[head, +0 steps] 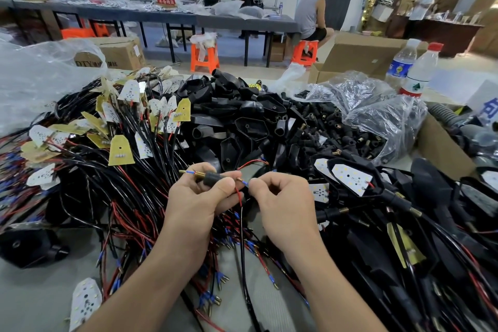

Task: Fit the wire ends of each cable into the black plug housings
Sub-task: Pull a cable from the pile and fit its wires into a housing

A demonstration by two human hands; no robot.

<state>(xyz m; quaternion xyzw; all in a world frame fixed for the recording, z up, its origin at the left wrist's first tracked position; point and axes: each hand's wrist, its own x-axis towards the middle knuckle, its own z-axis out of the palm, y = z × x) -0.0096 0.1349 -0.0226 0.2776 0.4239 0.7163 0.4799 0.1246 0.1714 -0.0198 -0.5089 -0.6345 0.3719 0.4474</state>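
Forearms come in from the bottom edge, both hands meeting at frame centre over the grey table (35, 299). L hand (198, 197) has fingers curled, thumb and forefinger pinching a small black plug housing (214, 179), held roughly level; a brass terminal (199, 174) w/ a bit of blue wire sticks out its left end. R hand (280, 202), also curled, pinches a blue wire end (244, 183) btwn thumb and forefinger, just beside the housing's right end. A red wire (238, 194) loops btwn the two hands and the black cable (244, 245) hangs down toward the bottom edge. Right of centre a clear plastic bag (388, 127) lies open, full of loose plug housings (350, 132) w/ brass tips. Lower right of it, a cardboard box (442, 148) holds dark parts, can't tell which. Centre, above the hands: heap of black lamp shells (242, 116). Left: tangle of cables (121, 183) w/ LED boards (121, 149) on their ends. Right of the hands: lamps (353, 178) w/ boards already fitted. Upper right: two water bottles (420, 70).
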